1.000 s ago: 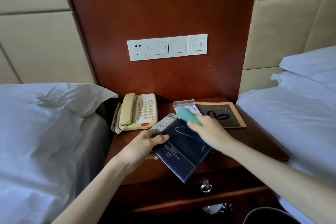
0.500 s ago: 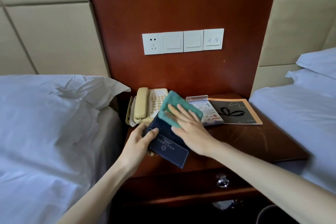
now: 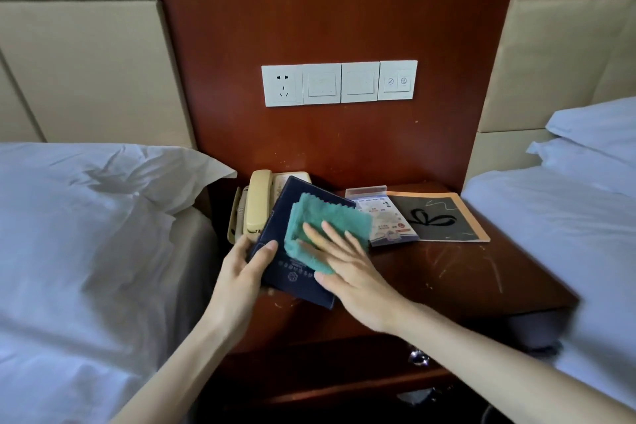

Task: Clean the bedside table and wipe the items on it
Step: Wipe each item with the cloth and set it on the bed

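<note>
A dark blue folder (image 3: 296, 280) is tilted up above the left part of the wooden bedside table (image 3: 464, 279). My left hand (image 3: 246, 267) grips its left edge, thumb on the cover. My right hand (image 3: 347, 265) lies flat with straight fingers on a green cloth (image 3: 323, 220), pressing it against the folder's cover. Behind the folder stands a cream telephone (image 3: 256, 203), partly hidden. A printed leaflet (image 3: 389, 220) and a black card with an orange border (image 3: 437, 215) lie at the back right of the table.
White beds flank the table, one on the left (image 3: 86, 251) and one on the right (image 3: 568, 234). A socket and switch panel (image 3: 339, 83) sits on the wooden wall panel. A drawer knob (image 3: 418, 356) shows below the table's front edge.
The folder has been raised and tilted more upright in front of the telephone. My right hand with the cloth has slid along its cover.
</note>
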